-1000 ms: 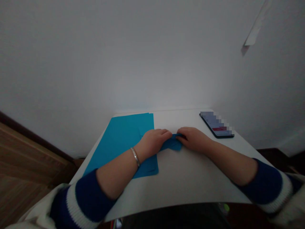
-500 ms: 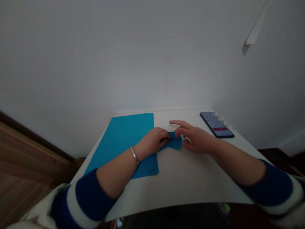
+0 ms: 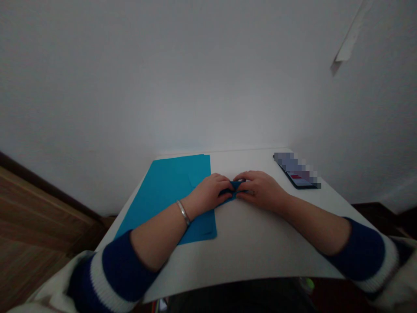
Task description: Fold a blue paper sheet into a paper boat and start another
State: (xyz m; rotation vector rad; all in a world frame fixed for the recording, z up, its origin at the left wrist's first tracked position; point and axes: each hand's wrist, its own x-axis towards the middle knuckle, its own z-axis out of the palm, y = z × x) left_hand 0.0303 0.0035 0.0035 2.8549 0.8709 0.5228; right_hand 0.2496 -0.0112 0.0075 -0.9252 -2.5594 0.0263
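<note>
Between my hands, at the middle of the table, is a small folded piece of blue paper point(image 3: 235, 185), mostly covered by my fingers. My left hand point(image 3: 213, 190), with a silver bangle at the wrist, has its fingers closed on the paper's left part. On the right part, my right hand point(image 3: 259, 188) pinches the paper between thumb and fingers. The fingertips of both hands nearly meet. Larger blue sheets point(image 3: 163, 187) lie stacked flat at the left, partly beneath my left hand and forearm.
A phone point(image 3: 295, 171) with its screen lit lies at the table's right side. The white table point(image 3: 260, 243) stands against a pale wall point(image 3: 208, 78). Wooden furniture point(image 3: 39, 221) is at the lower left, and a torn paper strip point(image 3: 350, 39) hangs on the wall.
My right hand has moved left and its spread fingers have closed on the right part of the folded paper. My left hand has stayed in place on it.
</note>
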